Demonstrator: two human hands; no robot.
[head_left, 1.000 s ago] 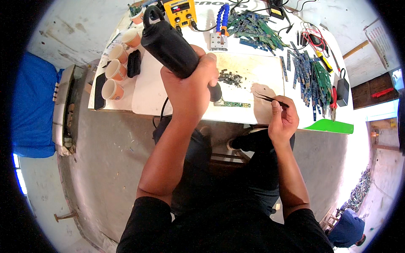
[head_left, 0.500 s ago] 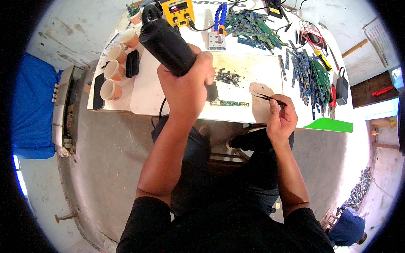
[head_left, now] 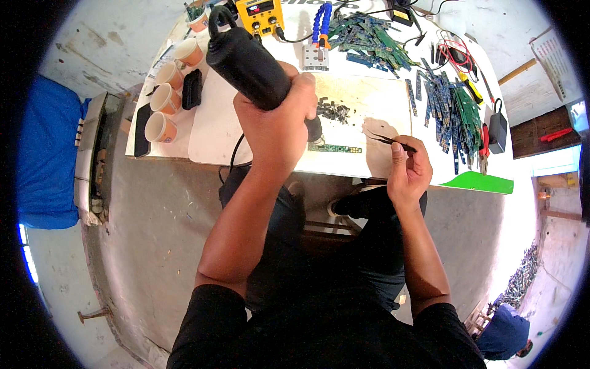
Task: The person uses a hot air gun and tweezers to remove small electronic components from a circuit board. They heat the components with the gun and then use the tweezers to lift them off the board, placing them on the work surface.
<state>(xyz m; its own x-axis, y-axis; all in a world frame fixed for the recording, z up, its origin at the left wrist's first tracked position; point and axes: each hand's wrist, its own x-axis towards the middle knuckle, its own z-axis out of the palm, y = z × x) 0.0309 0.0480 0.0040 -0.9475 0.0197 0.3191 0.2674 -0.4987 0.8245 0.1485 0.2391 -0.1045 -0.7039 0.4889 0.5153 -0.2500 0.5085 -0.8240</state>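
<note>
Your left hand grips a black cylindrical tool, its lower end at the left end of a narrow green circuit board. Your right hand holds dark tweezers, tips parted, to the board's right. Small black pieces lie beyond it on the bench.

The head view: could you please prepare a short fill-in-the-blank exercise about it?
The left hand grips a tool whose body is coloured ____.
The tweezers are held in the ____ hand.
The control unit at the back has a ____ case.
The cloth hanging at the far left is ____.
Missing words: black; right; yellow; blue.
</note>
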